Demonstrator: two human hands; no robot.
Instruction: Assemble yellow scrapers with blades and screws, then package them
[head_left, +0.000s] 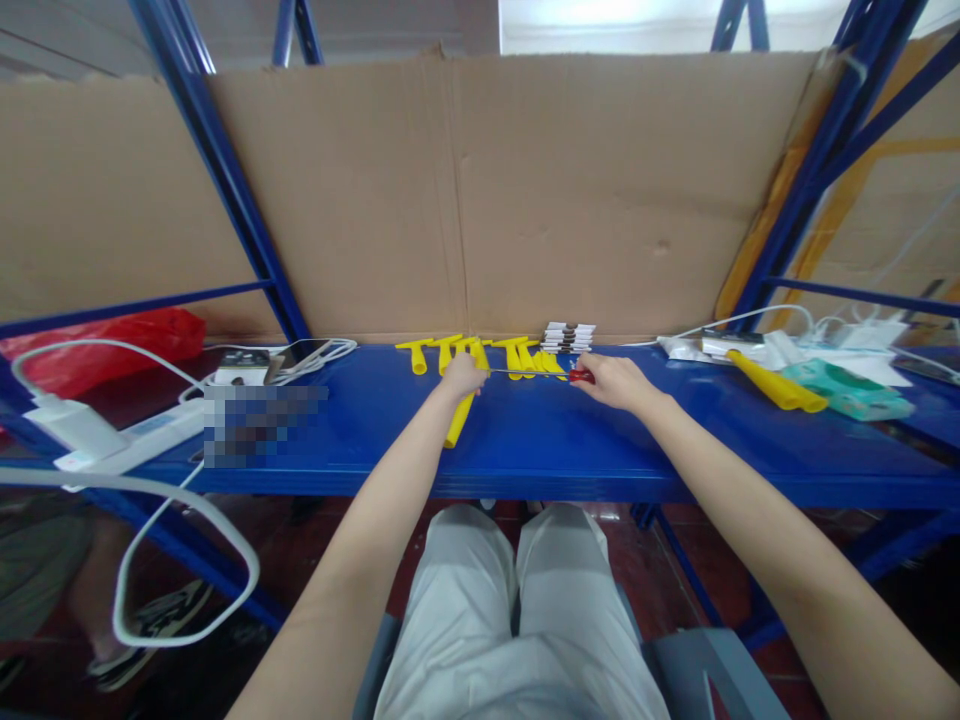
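With the right hand (619, 382), grips a screwdriver (581, 376) by its red end, pointing the shaft sideways toward the left hand (461, 377); with that one, holds a yellow handle (457, 425) over the blue table (337, 420). Faces more yellow handles (418, 360) and stacked white pieces (568, 337) near the cardboard (540, 200).

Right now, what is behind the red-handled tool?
Behind the tool are yellow pieces, a white stack and, farther back, the cardboard panel. Whatever the left hand and right hand cover cannot be seen.
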